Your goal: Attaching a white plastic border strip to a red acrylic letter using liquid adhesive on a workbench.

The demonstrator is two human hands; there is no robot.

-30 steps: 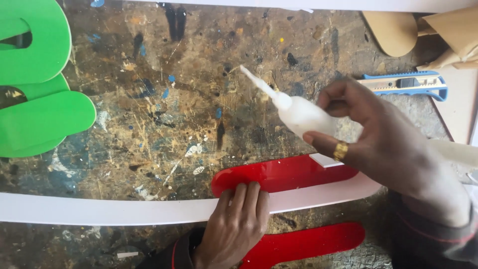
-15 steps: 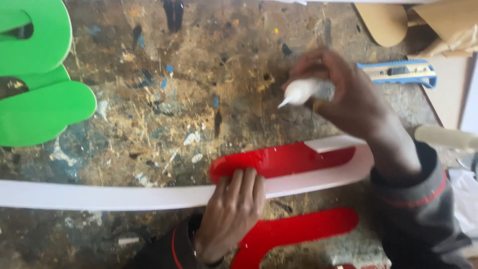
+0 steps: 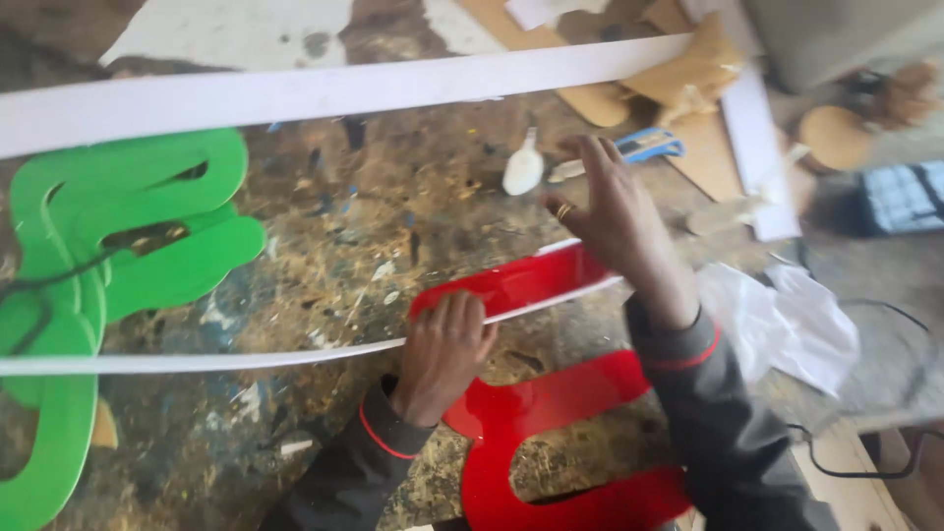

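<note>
On the messy worktable (image 3: pixel 374 226), a big red letter (image 3: pixel 551 413) lies flat, near the person. A long, thin white strip (image 3: pixel 197 362) stands on its edge along the top curve of the red letter. The strip runs far out to the left across the table.

The left hand (image 3: pixel 447 344) rests on the strip where it meets the letter. Its fingers (image 3: pixel 462 313) lie close together and press down on the strip and the red top edge. The right hand (image 3: pixel 615 221) is just past the right end of that curve. Its fingers are spread apart and hold nothing. A ring shows on one finger. The strip passes just under this hand, by the wrist.

To do this step well, it looks best to keep the strip tight against the red edge, with no gap, and to press evenly along the curve so the strip does not spring away.

A small white glue bottle (image 3: pixel 523 169) lies on the table just beyond the right hand, apart from its fingertips. A blue knife (image 3: pixel 649 146) lies beside it. Green letters (image 3: pixel 128 226) sit at the left. Another wide white strip (image 3: pixel 344 88) crosses the far side. White crumpled plastic (image 3: pixel 796 324) lies at the right.
</note>
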